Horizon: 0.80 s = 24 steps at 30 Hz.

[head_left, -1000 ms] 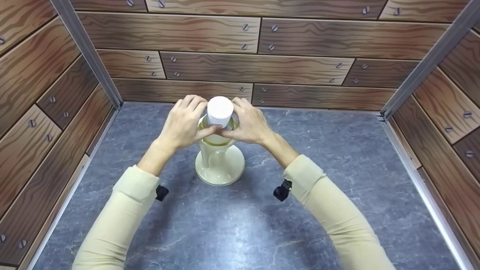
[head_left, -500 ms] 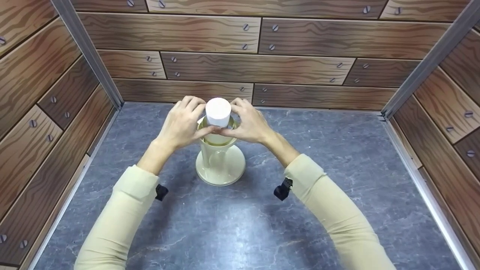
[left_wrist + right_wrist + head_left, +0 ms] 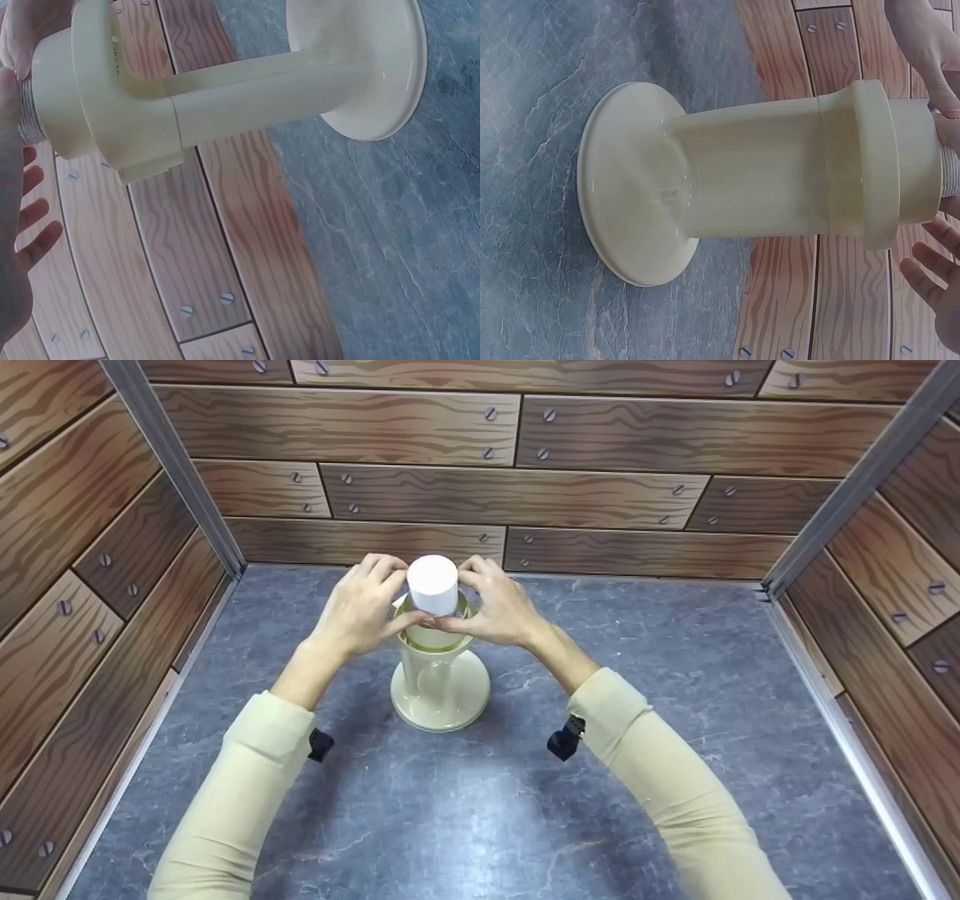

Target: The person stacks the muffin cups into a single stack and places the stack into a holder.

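A cream stand (image 3: 437, 688) rises from a round base, with a collar (image 3: 877, 161) and a cup-like holder (image 3: 915, 161) on its upper end. At the holder's olive-rimmed mouth is a white cylinder (image 3: 433, 585) with a flat round top; fine ridges (image 3: 30, 112) circle its lower part in the wrist views. My left hand (image 3: 356, 604) grips it from the left, thumb across the front. From the right, my right hand (image 3: 497, 604) grips it likewise, its thumb meeting the left one. Lower fingers of both hands spread loosely behind. How deep the cylinder sits is hidden.
The stand's base rests on a grey-blue marbled table (image 3: 480, 810). Wood-patterned panels (image 3: 420, 495) enclose the back and both sides, with grey metal posts (image 3: 180, 465) in the corners. Black wrist cameras (image 3: 564, 737) hang beneath both cuffs.
The white cylinder's top has shifted slightly left, and both hands have shifted a little with it. The stand has stayed in place.
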Tool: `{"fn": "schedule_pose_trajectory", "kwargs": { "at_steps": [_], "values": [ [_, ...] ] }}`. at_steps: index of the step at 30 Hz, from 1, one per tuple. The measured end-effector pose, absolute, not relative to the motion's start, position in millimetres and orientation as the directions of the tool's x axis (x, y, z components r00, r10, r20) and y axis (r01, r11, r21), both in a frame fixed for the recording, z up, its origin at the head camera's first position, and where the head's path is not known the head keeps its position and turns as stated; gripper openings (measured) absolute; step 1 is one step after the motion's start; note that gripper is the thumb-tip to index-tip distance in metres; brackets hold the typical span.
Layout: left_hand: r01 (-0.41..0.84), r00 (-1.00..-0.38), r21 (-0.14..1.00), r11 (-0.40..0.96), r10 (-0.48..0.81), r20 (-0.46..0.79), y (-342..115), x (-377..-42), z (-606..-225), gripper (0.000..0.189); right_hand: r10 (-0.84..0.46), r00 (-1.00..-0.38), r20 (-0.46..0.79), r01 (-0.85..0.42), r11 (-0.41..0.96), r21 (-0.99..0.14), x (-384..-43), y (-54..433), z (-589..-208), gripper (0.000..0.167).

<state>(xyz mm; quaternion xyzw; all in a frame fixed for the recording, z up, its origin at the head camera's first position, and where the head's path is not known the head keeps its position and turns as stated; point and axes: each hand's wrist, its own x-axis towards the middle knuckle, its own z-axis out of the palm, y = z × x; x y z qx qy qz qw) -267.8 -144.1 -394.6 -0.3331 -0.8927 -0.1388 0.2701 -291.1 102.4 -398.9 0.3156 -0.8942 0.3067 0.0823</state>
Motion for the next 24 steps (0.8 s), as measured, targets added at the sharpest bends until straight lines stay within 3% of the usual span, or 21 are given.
{"fn": "schedule_pose_trajectory", "kwargs": {
  "at_steps": [24],
  "values": [
    [0.659, -0.679, 0.097, 0.746, 0.534, 0.505, -146.5, -267.7, -400.9, 0.044, -0.505, -0.807, 0.307, -0.586, 0.617, -0.526, -292.9, 102.9, -403.6, 0.073]
  ]
}}
